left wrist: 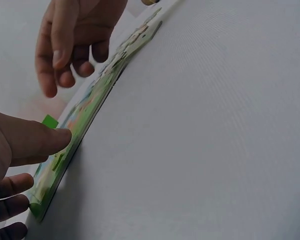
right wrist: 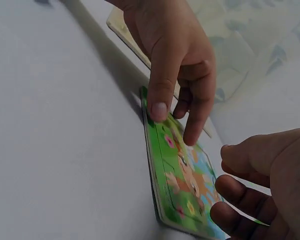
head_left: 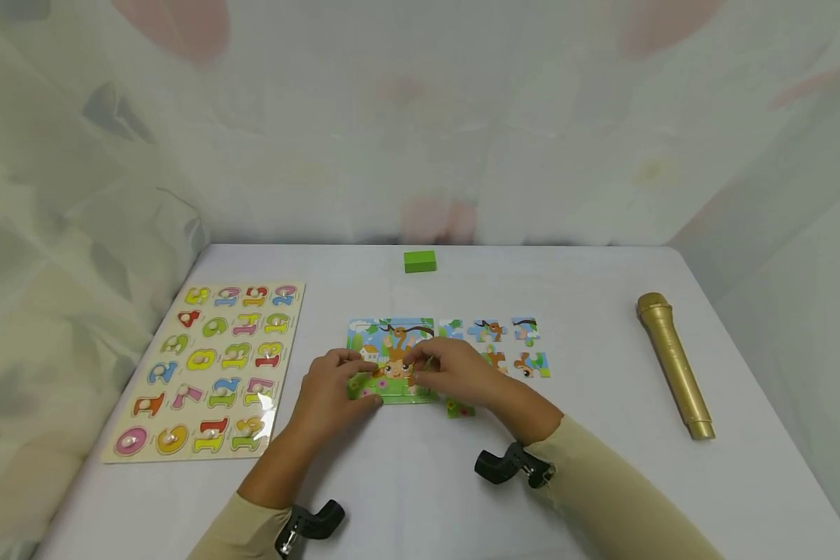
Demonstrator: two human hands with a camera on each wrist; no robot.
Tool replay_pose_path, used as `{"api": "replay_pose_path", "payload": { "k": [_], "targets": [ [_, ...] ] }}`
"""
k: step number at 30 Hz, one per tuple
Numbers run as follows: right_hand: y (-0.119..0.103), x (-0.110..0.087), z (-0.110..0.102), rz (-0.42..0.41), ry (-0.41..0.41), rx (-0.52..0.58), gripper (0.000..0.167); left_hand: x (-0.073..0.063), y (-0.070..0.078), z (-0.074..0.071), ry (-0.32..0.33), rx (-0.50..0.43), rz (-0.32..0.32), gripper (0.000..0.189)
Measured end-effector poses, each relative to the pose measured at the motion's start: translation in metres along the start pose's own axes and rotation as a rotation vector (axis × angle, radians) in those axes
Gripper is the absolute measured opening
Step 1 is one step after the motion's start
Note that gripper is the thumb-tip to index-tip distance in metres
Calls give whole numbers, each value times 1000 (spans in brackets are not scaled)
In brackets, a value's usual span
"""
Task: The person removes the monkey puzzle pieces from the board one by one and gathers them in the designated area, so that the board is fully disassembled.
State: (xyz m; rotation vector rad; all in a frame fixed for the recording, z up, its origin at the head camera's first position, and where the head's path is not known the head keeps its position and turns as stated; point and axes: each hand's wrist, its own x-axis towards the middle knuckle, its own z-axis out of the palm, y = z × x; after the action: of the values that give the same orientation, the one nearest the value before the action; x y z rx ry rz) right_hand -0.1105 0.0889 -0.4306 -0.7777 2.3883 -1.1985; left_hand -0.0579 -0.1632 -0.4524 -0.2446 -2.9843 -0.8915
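A jigsaw puzzle board (head_left: pixel 400 398) with a cartoon animal on green grass lies in the middle of the table. At its left end my left hand (head_left: pixel 329 390) has its fingers spread, the thumb (right wrist: pixel 160 107) by the near edge; no piece shows in its grasp. Over the board's right part hovers my right hand (head_left: pixel 458 372), its fingers loosely bent and apart, with nothing visible between them. Several loose puzzle pieces (head_left: pixel 490 331) lie right of the board, one piece (head_left: pixel 460 409) partly hidden near the right wrist.
A wooden number board (head_left: pixel 182 376) with knobbed numerals lies on the left. At the back stands a green block (head_left: pixel 420 261). A gold microphone (head_left: pixel 675 365) lies on the right of the white-covered table (head_left: pixel 406 498). Fabric hangs behind and on both sides.
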Motion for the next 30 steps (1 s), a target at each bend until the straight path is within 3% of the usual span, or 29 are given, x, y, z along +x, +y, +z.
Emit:
{"api": "replay_pose_path", "payload": {
  "k": [7, 18, 30],
  "targets": [
    [-7, 20, 11, -58, -24, -84, 29, 1, 1, 0, -16, 20, -23, 45],
    [-6, 34, 29, -61, -61, -411, 37, 3, -3, 2, -28, 24, -24, 49],
    [-9, 34, 27, -48, -101, -413, 48, 6, -4, 1, -57, 31, -38, 51]
  ]
}}
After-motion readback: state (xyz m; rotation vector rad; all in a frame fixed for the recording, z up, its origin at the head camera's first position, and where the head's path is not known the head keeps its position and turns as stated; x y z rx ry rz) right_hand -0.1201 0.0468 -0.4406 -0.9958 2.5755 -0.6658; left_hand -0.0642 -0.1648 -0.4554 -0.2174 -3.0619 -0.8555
